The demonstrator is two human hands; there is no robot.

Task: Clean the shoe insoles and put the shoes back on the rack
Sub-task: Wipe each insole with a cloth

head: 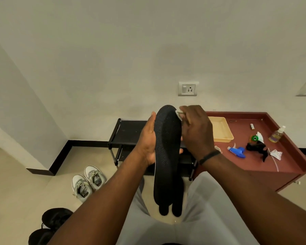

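I hold black insoles (167, 156) upright in front of me; at the bottom, two heel ends show, one behind the other. My left hand (148, 144) grips them from the left side at mid-length. My right hand (196, 131) pinches a small white wipe (179, 114) against the front insole's toe end at its upper right edge. A pair of white sneakers (87, 183) stands on the floor at the left. Black shoes (49, 225) lie at the lower left. The black shoe rack (129, 133) stands against the wall behind the insoles.
A maroon cabinet top (254, 161) at the right carries a beige tray (221, 129), a blue spray head (238, 151), a black cloth (258, 148), a soap bottle (276, 135), a green tape roll (254, 138) and white scraps. My grey-trousered legs fill the bottom.
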